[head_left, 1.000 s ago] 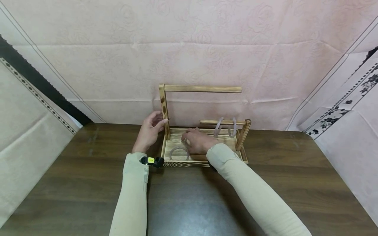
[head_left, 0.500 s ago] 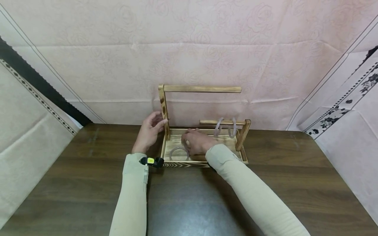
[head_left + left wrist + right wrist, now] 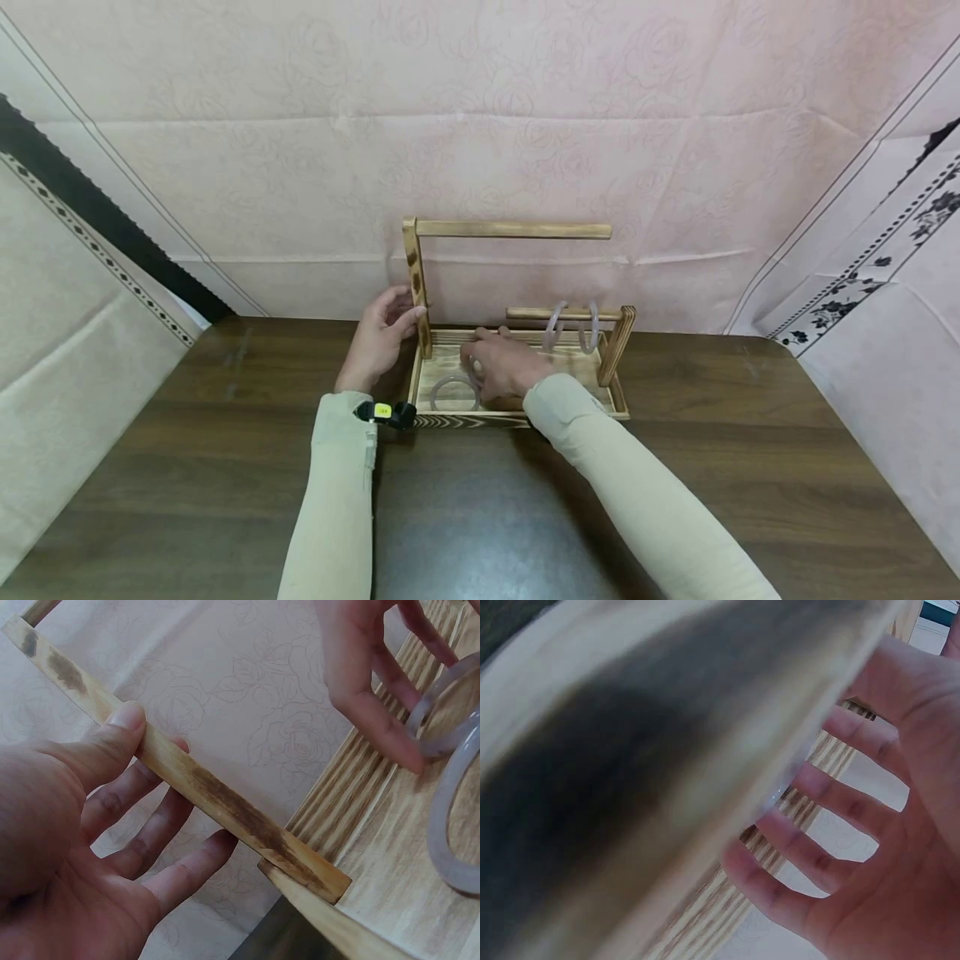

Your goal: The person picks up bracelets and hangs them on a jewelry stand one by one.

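1. One loose ring (image 3: 439,834) lies in the tray (image 3: 465,422), near its front-left corner; tray on desk (image 3: 450,508).
2. Right hand (image 3: 506,364), just beside that ring: fingers bent, appear to pinch a second ring (image 3: 448,741) inside the tray; contact partly hidden.
3. Change over last second: practically nil; hands and rings keep their places. Reading: handling is at the gripping stage, no lift evident.
4. Left hand (image 3: 377,337): thumb before, fingers behind the left post (image 3: 413,258), spread only by its thickness; light hold.
5. Beyond: two hung rings (image 3: 595,321) round the short bar (image 3: 528,314); patterned cloth (image 3: 510,150) behind.
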Tool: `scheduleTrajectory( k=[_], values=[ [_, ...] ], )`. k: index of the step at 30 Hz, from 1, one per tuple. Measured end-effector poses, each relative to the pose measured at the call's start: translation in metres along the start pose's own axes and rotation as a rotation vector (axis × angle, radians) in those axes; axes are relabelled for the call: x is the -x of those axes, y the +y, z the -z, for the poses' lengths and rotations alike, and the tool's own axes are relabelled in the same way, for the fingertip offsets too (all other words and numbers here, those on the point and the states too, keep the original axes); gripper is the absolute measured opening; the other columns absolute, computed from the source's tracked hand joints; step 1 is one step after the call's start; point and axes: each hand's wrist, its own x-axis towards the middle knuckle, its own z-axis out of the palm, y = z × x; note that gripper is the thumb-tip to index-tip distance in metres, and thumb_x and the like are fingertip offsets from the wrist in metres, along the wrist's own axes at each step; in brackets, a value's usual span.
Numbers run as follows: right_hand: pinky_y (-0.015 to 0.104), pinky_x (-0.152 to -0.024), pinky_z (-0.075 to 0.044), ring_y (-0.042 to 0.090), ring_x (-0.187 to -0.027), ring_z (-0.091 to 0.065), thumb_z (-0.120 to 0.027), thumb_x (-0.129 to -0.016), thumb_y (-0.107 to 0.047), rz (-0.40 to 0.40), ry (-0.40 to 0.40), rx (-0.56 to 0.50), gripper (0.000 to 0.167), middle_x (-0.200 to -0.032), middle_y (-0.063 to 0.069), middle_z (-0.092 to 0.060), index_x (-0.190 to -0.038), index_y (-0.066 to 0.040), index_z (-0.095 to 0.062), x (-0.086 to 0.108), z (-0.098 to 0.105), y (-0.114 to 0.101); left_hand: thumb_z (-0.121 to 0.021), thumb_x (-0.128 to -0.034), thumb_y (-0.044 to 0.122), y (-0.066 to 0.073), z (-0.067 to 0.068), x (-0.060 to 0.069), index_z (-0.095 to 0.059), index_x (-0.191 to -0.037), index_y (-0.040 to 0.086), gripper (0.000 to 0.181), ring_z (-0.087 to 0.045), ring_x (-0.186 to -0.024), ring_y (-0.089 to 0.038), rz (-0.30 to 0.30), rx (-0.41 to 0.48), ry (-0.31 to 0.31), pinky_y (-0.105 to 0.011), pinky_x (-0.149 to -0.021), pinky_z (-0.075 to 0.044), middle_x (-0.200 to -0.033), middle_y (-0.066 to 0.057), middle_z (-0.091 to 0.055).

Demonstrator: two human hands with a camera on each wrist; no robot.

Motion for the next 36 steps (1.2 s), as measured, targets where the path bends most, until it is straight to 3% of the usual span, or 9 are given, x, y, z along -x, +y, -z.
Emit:
scheduleTrajectory(
  k=[11, 13, 15, 18, 20, 24, 32, 36],
  values=[
    [0.033, -0.076, -0.053, 0.026, -0.107, -0.046, -0.093, -0.068, -0.021, 0.034, 0.111, -0.003, 0.052, -0.121, -0.002, -0.054, -0.113, -0.025, -0.068, 0.004, -0.007, 0.005, -0.061, -0.1031, 0.019, 0.000, 0.000, 0.000, -0.053, -0.139, 0.005, 0.039, -0.060, -0.124, -0.029, -0.001, -0.004, 0.001, -0.051, -0.106, -0.053, -0.135, -0.018, -0.065],
    [0.034, -0.079, -0.054, 0.026, -0.109, -0.048, -0.092, -0.068, -0.021, 0.041, 0.135, -0.007, 0.054, -0.122, -0.002, -0.054, -0.116, -0.025, -0.067, 0.005, -0.008, 0.006, -0.061, -0.1030, 0.019, 0.000, 0.000, 0.000, -0.053, -0.140, 0.005, 0.040, -0.060, -0.124, -0.029, 0.000, -0.005, 0.000, -0.051, -0.105, -0.054, -0.135, -0.018, -0.064],
    [0.039, -0.092, -0.056, 0.030, -0.118, -0.050, -0.092, -0.068, -0.020, 0.043, 0.155, -0.021, 0.058, -0.124, -0.002, -0.054, -0.120, -0.024, -0.066, 0.006, -0.008, 0.006, -0.061, -0.1029, 0.019, 0.000, 0.000, 0.000, -0.053, -0.140, 0.006, 0.040, -0.060, -0.124, -0.029, 0.001, -0.005, -0.001, -0.051, -0.105, -0.054, -0.135, -0.018, -0.064],
    [0.044, -0.101, -0.055, 0.035, -0.129, -0.049, -0.091, -0.068, -0.018, 0.040, 0.185, -0.039, 0.066, -0.130, -0.002, -0.053, -0.127, -0.024, -0.063, 0.008, -0.009, 0.005, -0.061, -0.1030, 0.019, 0.000, 0.000, 0.001, -0.053, -0.140, 0.007, 0.040, -0.060, -0.125, -0.029, 0.002, -0.003, -0.004, -0.051, -0.106, -0.053, -0.135, -0.018, -0.064],
    [0.046, -0.102, -0.054, 0.037, -0.133, -0.047, -0.090, -0.069, -0.018, 0.036, 0.197, -0.049, 0.069, -0.134, -0.002, -0.052, -0.131, -0.025, -0.061, 0.009, -0.009, 0.005, -0.061, -0.1031, 0.019, 0.000, 0.000, 0.001, -0.053, -0.140, 0.007, 0.040, -0.059, -0.125, -0.029, 0.004, -0.001, -0.006, -0.051, -0.106, -0.053, -0.135, -0.018, -0.064],
    [0.042, -0.090, -0.057, 0.035, -0.129, -0.049, -0.090, -0.070, -0.018, 0.030, 0.216, -0.069, 0.071, -0.138, -0.002, -0.050, -0.134, -0.025, -0.060, 0.011, -0.008, 0.004, -0.061, -0.1032, 0.020, 0.000, 0.000, 0.001, -0.053, -0.140, 0.007, 0.040, -0.059, -0.125, -0.029, 0.006, 0.002, -0.007, -0.050, -0.107, -0.053, -0.136, -0.017, -0.064],
    [0.048, -0.107, -0.050, 0.025, -0.119, -0.052, -0.083, -0.072, -0.017, 0.088, 0.290, -0.073, 0.056, -0.127, -0.006, -0.052, -0.124, -0.024, -0.064, 0.015, -0.009, 0.003, -0.061, -0.1032, 0.020, 0.001, 0.001, 0.001, -0.052, -0.140, 0.007, 0.040, -0.059, -0.126, -0.029, 0.009, -0.003, -0.007, -0.050, -0.106, -0.053, -0.136, -0.017, -0.064],
    [0.055, -0.113, -0.045, 0.034, -0.134, -0.049, -0.084, -0.072, -0.020, 0.088, 0.315, -0.071, 0.060, -0.129, -0.007, -0.053, -0.128, -0.027, -0.062, 0.018, -0.009, 0.002, -0.061, -0.1030, 0.020, 0.002, 0.001, 0.002, -0.053, -0.140, 0.007, 0.040, -0.059, -0.126, -0.029, 0.005, 0.000, -0.007, -0.051, -0.106, -0.053, -0.136, -0.017, -0.064]
  ],
)
